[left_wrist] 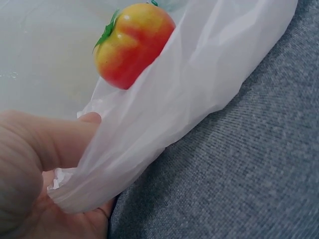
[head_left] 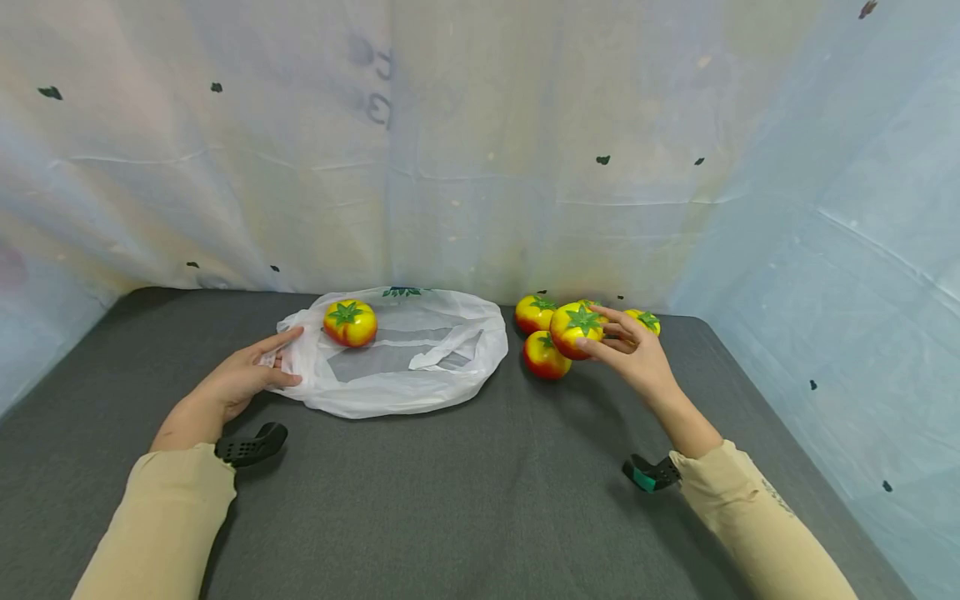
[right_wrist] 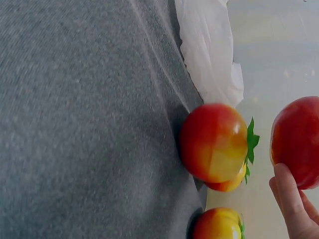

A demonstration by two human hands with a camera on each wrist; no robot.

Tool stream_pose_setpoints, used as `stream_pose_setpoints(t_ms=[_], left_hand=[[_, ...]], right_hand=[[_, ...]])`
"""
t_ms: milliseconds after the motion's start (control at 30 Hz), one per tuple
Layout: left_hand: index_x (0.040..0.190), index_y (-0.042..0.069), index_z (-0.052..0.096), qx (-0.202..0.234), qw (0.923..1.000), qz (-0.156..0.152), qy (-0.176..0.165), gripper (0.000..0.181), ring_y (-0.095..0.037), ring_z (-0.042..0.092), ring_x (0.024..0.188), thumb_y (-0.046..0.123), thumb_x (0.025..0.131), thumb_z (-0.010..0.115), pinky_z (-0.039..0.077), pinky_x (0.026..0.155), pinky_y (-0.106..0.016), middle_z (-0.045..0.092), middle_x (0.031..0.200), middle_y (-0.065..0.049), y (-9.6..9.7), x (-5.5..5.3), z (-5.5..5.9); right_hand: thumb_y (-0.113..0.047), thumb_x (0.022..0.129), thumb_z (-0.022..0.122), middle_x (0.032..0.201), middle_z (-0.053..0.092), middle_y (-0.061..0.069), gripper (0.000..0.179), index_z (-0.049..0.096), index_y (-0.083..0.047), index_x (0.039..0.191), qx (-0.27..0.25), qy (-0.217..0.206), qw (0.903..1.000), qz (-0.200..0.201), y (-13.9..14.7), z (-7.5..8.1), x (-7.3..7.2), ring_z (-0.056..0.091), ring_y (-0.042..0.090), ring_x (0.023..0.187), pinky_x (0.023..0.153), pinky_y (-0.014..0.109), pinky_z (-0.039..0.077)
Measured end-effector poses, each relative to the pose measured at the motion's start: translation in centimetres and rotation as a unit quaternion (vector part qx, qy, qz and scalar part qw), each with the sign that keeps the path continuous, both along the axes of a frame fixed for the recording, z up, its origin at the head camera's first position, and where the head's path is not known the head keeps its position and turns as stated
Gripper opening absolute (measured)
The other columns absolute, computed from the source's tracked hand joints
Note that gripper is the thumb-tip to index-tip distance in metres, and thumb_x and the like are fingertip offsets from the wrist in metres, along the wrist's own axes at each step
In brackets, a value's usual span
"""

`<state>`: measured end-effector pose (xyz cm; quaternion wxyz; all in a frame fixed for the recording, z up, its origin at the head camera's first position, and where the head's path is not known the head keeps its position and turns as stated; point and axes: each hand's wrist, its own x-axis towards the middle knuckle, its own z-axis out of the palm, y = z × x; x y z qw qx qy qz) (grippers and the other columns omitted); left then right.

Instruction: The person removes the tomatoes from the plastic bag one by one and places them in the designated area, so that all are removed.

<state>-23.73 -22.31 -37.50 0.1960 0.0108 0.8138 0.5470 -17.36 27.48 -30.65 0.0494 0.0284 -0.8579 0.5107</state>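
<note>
A white plastic bag (head_left: 390,400) lies spread on the table, its mouth facing up. My left hand (head_left: 243,375) pinches the bag's left end between thumb and fingers; the left wrist view shows the thumb (left_wrist: 70,142) over the film. One red-yellow toy tomato (head_left: 350,323) with a green leaf top sits at the bag's left side. With thumb and fingertips, my right hand (head_left: 633,354) holds another tomato (head_left: 576,330) raised above the table. In the right wrist view that held tomato (right_wrist: 299,142) shows its red underside.
Right of the bag stand more tomatoes, one in front (head_left: 545,357), one behind (head_left: 534,313) and one at the right (head_left: 647,321), partly hidden by my hand. Grey cloth covers the table (head_left: 420,500). Pale plastic sheeting (head_left: 480,167) hangs behind it and at the sides.
</note>
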Motion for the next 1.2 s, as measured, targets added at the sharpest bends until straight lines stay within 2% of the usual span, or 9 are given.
stream_pose_setpoints(t_ms=[233,467,633,933,1133,1200], left_hand=[[0.154,0.02,0.009,0.001,1.0,-0.001,-0.004,0.094,-0.045,-0.019,0.142,0.01,0.083,0.07,-0.002,0.111,-0.068,-0.02,0.157,-0.019,0.0,0.0,0.0],[0.154,0.021,0.009,-0.004,1.0,0.003,-0.006,0.093,-0.045,-0.018,0.142,0.01,0.083,0.069,-0.002,0.111,-0.067,-0.02,0.157,-0.019,0.0,-0.1,0.0],[0.154,0.021,0.009,-0.008,0.9999,0.004,-0.007,0.093,-0.046,-0.018,0.142,0.01,0.084,0.069,-0.001,0.111,-0.067,-0.02,0.157,-0.019,0.0,-0.1,0.1],[0.154,0.022,0.01,-0.012,0.9999,0.001,-0.008,0.092,-0.046,-0.018,0.142,0.011,0.084,0.068,-0.001,0.11,-0.068,-0.021,0.156,-0.02,-0.1,0.0,0.0],[0.154,0.021,0.01,-0.008,1.0,0.0,-0.005,0.092,-0.046,-0.017,0.142,0.011,0.084,0.069,0.0,0.111,-0.068,-0.02,0.157,-0.02,-0.1,0.0,0.0],[0.154,0.02,0.01,-0.006,1.0,0.0,-0.003,0.091,-0.046,-0.016,0.143,0.01,0.084,0.069,0.0,0.111,-0.067,-0.019,0.157,-0.02,0.0,0.0,0.0]], right_hand=[[-0.03,0.088,0.069,0.133,0.051,0.017,0.061,0.046,-0.018,0.143,-0.01,-0.005,0.9998,-0.018,0.9,-0.2,0.1,0.06,0.009,0.102,0.077,0.021,0.055],[-0.029,0.088,0.069,0.136,0.048,0.019,0.063,0.044,-0.015,0.144,-0.018,-0.007,0.9994,-0.028,1.7,-0.8,0.1,0.06,-0.001,0.097,0.077,0.02,0.055],[-0.03,0.088,0.069,0.138,0.048,0.021,0.065,0.043,-0.014,0.145,-0.005,-0.009,0.9993,-0.036,2.3,-1.4,0.0,0.059,-0.003,0.095,0.076,0.021,0.055],[-0.034,0.088,0.069,0.142,0.044,0.019,0.068,0.041,-0.014,0.146,0.018,-0.031,0.9982,-0.048,3.0,-2.1,0.3,0.058,-0.004,0.093,0.084,0.036,0.056],[-0.036,0.088,0.068,0.144,0.04,0.022,0.068,0.04,-0.016,0.147,0.026,-0.061,0.9959,-0.061,3.4,-2.4,0.3,0.057,-0.009,0.089,0.083,0.034,0.056],[-0.036,0.088,0.067,0.147,0.037,0.023,0.069,0.039,-0.016,0.148,0.03,-0.071,0.995,-0.064,3.6,-2.6,0.2,0.06,0.003,0.101,0.085,0.035,0.056]])
